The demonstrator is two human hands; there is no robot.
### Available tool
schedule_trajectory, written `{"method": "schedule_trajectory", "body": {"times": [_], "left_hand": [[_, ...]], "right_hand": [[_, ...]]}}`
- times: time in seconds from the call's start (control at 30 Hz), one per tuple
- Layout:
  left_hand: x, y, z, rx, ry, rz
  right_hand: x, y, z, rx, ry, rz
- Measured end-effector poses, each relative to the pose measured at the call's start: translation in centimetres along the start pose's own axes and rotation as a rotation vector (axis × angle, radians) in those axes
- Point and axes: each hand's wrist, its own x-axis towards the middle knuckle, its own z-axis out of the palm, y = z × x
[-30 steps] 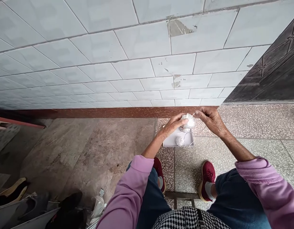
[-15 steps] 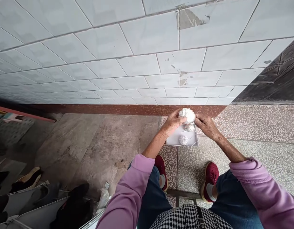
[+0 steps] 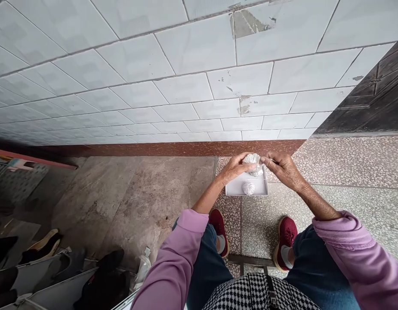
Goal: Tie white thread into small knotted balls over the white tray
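My left hand (image 3: 235,168) is closed around the edge of a white ruffled piece of yarn work (image 3: 251,159), shaped like a small fan or cup, held over the tray's far end. To its right, my right hand (image 3: 282,168) pinches a thin dark tool (image 3: 275,162) that looks like a crochet hook; its tip is too small to make out. Below both hands lies a shallow light-grey tray (image 3: 232,186). A ball of white yarn (image 3: 248,188) rests in it, with a second shiny whitish bundle (image 3: 257,171) partly hidden under the held piece.
A white tiled wall (image 3: 186,97) with a brown base strip (image 3: 153,149) rises in front. My red shoes (image 3: 287,237) stand on speckled floor, either side of a dark metal bar (image 3: 250,261). Shoes (image 3: 40,247) and racks fill the lower left. A dark door (image 3: 379,99) stands right.
The ruffled piece has tipped and lowered slightly, showing its pleated side. My right hand has moved a little apart from it, and the thin dark tool now shows. The loose yarn near the tray's right corner is no longer visible.
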Motion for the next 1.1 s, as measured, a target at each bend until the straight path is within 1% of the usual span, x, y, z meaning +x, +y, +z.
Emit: {"method": "schedule_trajectory", "body": {"times": [0.17,0.23,0.27,0.33,0.37,0.43,0.53,0.57,0.63,0.67,0.73,0.8,0.87,0.93,1.0,1.1], "left_hand": [[-0.9,0.9,1.0,-0.103,-0.205,-0.076],[-1.2,0.8,1.5,-0.199,-0.254,-0.114],[-1.3,0.8,1.6,-0.254,-0.258,-0.126],[-1.3,0.7,1.6,-0.344,-0.228,-0.124],[-1.1,0.7,1.4,-0.374,-0.194,-0.112],[-0.8,0.6,0.7,-0.415,-0.079,-0.071],[-0.2,0.7,-0.8,-0.436,0.129,-0.014],[-0.1,0.7,-1.2,-0.432,0.180,0.000],[0.1,0.7,-1.6,-0.428,0.237,0.022],[0.1,0.7,-1.6,-0.430,0.247,0.030],[0.1,0.8,-1.2,-0.437,0.242,0.040],[0.2,0.9,-0.4,-0.436,0.218,0.050],[0.3,1.0,0.2,-0.433,0.207,0.065],[0.5,1.0,0.6,-0.435,0.220,0.080],[0.8,1.0,0.6,-0.439,0.250,0.096],[1.1,0.8,0.3,-0.450,0.282,0.107]], "right_hand": [[0.1,0.5,-1.4,0.004,0.147,0.026],[0.2,0.6,-1.9,0.024,0.184,0.051],[0.3,0.6,-2.2,0.034,0.187,0.065],[0.3,0.9,-2.8,0.050,0.166,0.086],[0.3,1.1,-3.1,0.053,0.138,0.093],[0.2,2.1,-3.7,0.031,0.018,0.102],[-0.4,4.0,-4.2,-0.126,-0.224,0.116],[-0.7,4.6,-4.1,-0.180,-0.270,0.121],[-1.1,5.2,-3.7,-0.222,-0.290,0.136],[-1.2,5.2,-3.2,-0.196,-0.283,0.142],[-1.0,4.5,-1.8,-0.074,-0.264,0.149],[-0.5,3.3,0.0,0.108,-0.265,0.144],[0.0,2.1,1.8,0.297,-0.292,0.147],[0.3,1.2,3.1,0.438,-0.310,0.194],[0.2,0.8,3.8,0.532,-0.308,0.270],[-0.6,0.5,3.9,0.623,-0.297,0.339]]}}
